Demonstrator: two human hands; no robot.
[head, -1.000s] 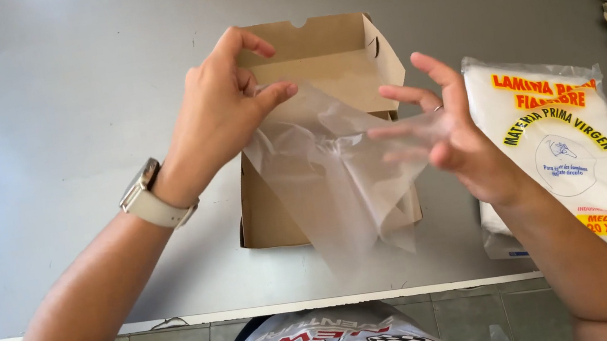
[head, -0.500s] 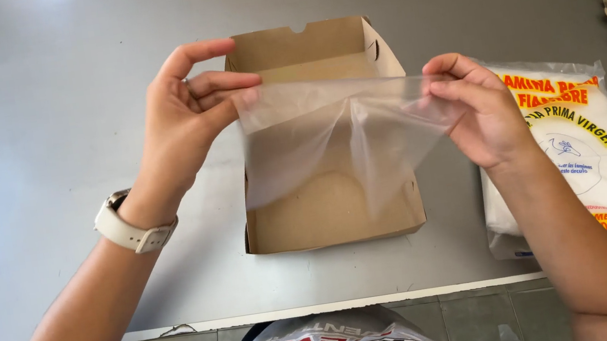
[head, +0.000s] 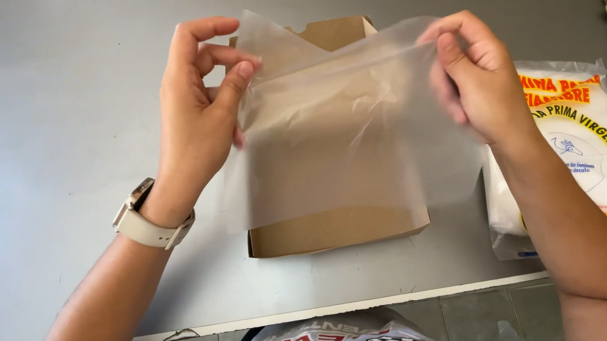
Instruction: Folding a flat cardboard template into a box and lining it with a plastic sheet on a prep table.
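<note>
Right, you've got the clear plastic sheet (head: 331, 143) pinched at its top corners, left hand (head: 196, 106) and right hand (head: 477, 79) both clamped on it, spread above the open cardboard box (head: 339, 229) but not yet laid inside.

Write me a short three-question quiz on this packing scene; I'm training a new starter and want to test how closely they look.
1. Multiple choice: what do both hands hold? A) a clear plastic sheet B) a roll of tape C) a pair of scissors
2. True or false: the open cardboard box lies directly under the held item.
3. Fill in: the white packet lies on the grey table next to the person's ____ arm.

Key:
1. A: the left hand and the right hand pinch the top corners of the clear plastic sheet, stretched between them.
2. True.
3. Right.
</note>
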